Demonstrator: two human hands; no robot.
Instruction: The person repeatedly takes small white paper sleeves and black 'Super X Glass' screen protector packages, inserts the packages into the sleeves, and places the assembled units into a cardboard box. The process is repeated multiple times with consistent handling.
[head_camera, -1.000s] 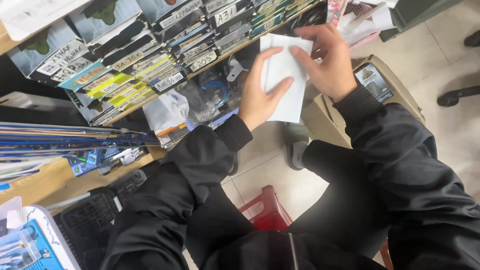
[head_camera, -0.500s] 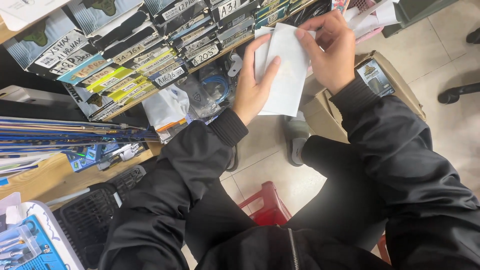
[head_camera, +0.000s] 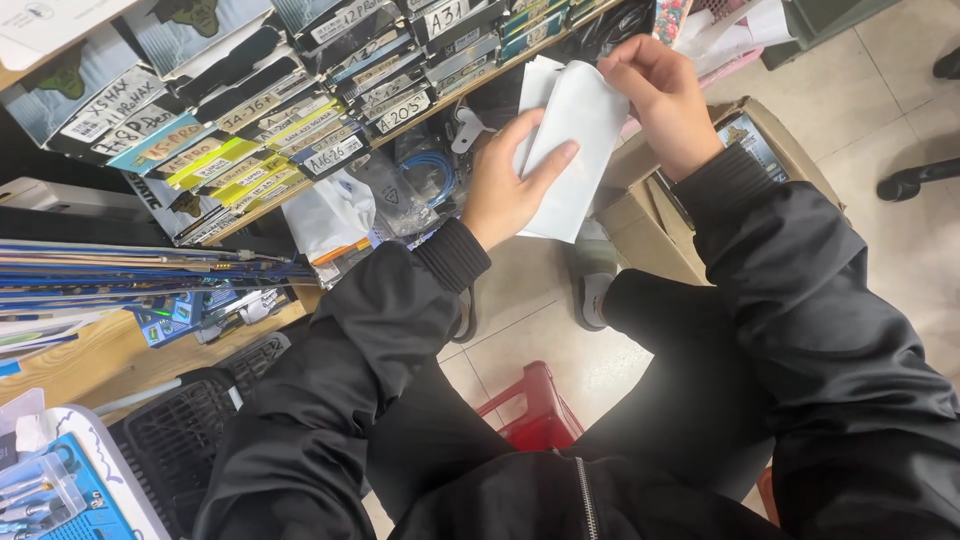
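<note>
A flat white paper envelope (head_camera: 570, 150) is held up in front of the shelf, between both hands. The left hand (head_camera: 510, 185) supports it from the side, palm against the paper, thumb and fingers spread along its lower half. The right hand (head_camera: 660, 95) pinches its upper corner, fingers curled close together. Both arms wear black jacket sleeves (head_camera: 780, 260). Just behind the envelope runs a slanted shelf of labelled flat boxes (head_camera: 300, 120), with clear plastic bags of cables (head_camera: 400, 190) beneath. An open brown cardboard box (head_camera: 770, 150) sits under the right wrist, and a red plastic stool (head_camera: 535, 410) shows below on the tiled floor (head_camera: 900, 120).
</note>
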